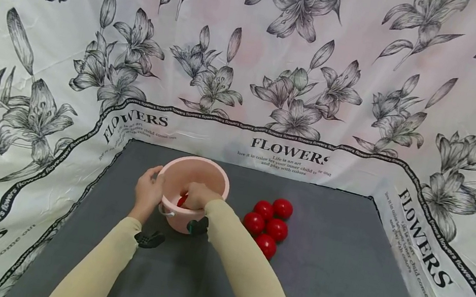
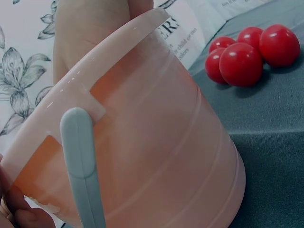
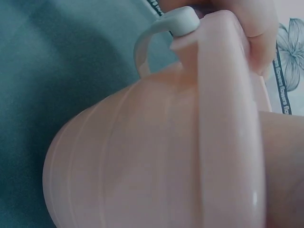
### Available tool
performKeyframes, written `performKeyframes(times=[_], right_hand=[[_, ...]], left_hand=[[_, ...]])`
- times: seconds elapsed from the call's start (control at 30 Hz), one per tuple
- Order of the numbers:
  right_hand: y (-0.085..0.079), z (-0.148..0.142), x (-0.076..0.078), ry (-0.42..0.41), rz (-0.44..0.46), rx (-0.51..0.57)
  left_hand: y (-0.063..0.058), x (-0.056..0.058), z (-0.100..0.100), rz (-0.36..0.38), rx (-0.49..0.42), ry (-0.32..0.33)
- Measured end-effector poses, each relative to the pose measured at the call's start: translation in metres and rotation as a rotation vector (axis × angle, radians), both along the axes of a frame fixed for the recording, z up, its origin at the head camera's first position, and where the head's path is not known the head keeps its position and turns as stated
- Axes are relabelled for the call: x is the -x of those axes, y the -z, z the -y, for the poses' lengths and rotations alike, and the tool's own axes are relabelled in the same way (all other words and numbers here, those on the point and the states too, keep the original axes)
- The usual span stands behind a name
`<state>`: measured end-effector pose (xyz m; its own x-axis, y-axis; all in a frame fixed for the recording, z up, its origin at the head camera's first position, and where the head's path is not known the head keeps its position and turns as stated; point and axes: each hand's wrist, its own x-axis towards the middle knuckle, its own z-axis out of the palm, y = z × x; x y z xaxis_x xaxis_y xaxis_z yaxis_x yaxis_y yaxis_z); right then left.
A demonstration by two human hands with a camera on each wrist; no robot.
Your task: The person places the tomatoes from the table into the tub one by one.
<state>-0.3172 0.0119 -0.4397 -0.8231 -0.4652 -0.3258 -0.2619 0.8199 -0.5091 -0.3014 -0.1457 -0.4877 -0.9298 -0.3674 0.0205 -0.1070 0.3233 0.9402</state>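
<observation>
A pink bucket (image 1: 190,223) with a pale grey handle (image 2: 80,147) stands towards the back left of the dark grey table. My left hand (image 1: 148,194) grips its left rim, thumb and fingers around the edge. Reaching over the near right rim, my right hand (image 1: 197,196) is down inside the bucket and holds a glossy red ball (image 1: 182,201), mostly hidden by the fingers. In the right wrist view the bucket wall hides that hand's fingers. Several more red balls (image 1: 276,230) lie in a cluster on the table, right of the bucket and my right forearm.
The dark grey table (image 1: 340,266) spreads out to the right of the balls. White cloth (image 1: 212,137) printed with flowers and lettering rises behind it and along both sides. A dark wrist device (image 1: 149,239) sits under each wrist, the right one close to the bucket.
</observation>
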Motion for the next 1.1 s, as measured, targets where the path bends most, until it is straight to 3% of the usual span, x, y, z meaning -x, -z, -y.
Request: performKeyframes(times=[0.17,0.33,0.73,0.9,1.1], right_hand=[[0.000,-0.001,-0.001,-0.017,0.037,0.000],[-0.002,-0.003,-0.001,-0.058,0.009,0.003],[-0.002,-0.009,0.005,-0.007,-0.028,0.028],[-0.016,-0.028,0.013,0.018,-0.131,0.116],[-0.047,-0.081,0.026,0.108,-0.233,0.203]], left_hand=[[0.001,0.001,-0.001,0.001,-0.009,0.009],[-0.001,0.001,-0.002,-0.014,-0.007,0.006],[-0.002,0.002,-0.007,-0.002,-0.009,0.016],[-0.002,0.002,-0.007,0.005,-0.017,0.008],[-0.002,0.001,-0.002,-0.001,-0.025,-0.018]])
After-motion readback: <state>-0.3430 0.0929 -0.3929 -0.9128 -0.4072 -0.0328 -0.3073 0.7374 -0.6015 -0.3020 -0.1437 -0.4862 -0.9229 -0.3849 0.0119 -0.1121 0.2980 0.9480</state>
